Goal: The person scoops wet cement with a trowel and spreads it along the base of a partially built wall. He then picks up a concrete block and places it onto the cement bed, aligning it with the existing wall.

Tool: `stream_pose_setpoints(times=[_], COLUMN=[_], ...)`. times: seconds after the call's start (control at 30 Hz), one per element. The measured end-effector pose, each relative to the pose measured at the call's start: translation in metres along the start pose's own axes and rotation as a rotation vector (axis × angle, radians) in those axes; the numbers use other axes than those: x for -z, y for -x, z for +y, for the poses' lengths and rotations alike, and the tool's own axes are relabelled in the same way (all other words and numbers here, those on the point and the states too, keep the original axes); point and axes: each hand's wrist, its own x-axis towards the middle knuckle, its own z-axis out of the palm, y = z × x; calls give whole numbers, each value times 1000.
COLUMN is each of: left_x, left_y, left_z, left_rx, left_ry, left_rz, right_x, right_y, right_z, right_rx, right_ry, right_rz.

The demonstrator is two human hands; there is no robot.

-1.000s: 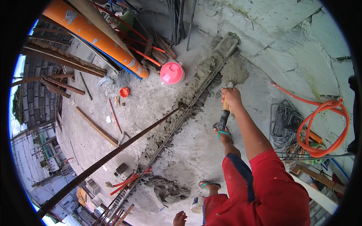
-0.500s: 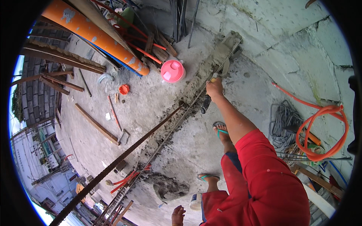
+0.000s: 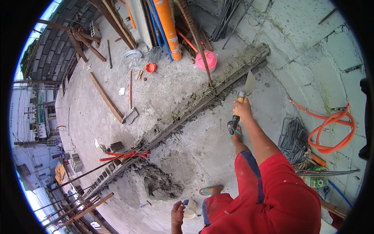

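Note:
My right hand (image 3: 244, 110) grips a pointed trowel (image 3: 250, 83) by its wooden handle. The blade is beside the near edge of a long low row topped with wet mortar (image 3: 191, 105), apart from it. A taut string line runs along the row, and a ribbed steel bar (image 3: 193, 29) stands up from it. My left hand (image 3: 177, 213) hangs low with loosely bent fingers and no visible object in it, beside a white bucket (image 3: 189, 209). A heap of wet mortar (image 3: 161, 185) lies on the floor ahead of that hand.
Beyond the row are a pink-lidded bucket (image 3: 206, 60), an orange pipe (image 3: 170, 31), an orange cap (image 3: 150, 68), a wooden plank (image 3: 106, 97) and a long-handled hammer (image 3: 130, 95). An orange hose (image 3: 331, 136) and coiled grey wire (image 3: 293, 138) lie along the right-hand block wall (image 3: 311, 54).
My right hand has drawn the trowel back from the row toward me, and its blade now shows clearly. The view has turned, and my left hand shows more fully.

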Motion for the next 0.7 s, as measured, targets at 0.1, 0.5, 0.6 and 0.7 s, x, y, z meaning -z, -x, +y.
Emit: stream_pose_setpoints(times=[0.1,0.5,0.6,0.7], left_x=[37,111,85,57], left_y=[-12,-1,-24,-53], left_z=[-106,-412,-416,-410], left_rx=[-130,12,3,14], left_ry=[-1,96,213,296], left_rz=[-38,159,218,306], right_x=[10,-213,-331,-450], right_y=[128,516,547,547], right_z=[56,301,355,427], right_rx=[-265,670,952,1089], right_ry=[157,2004,2258,2306], right_rz=[-363,-1384,-1490,-1534])
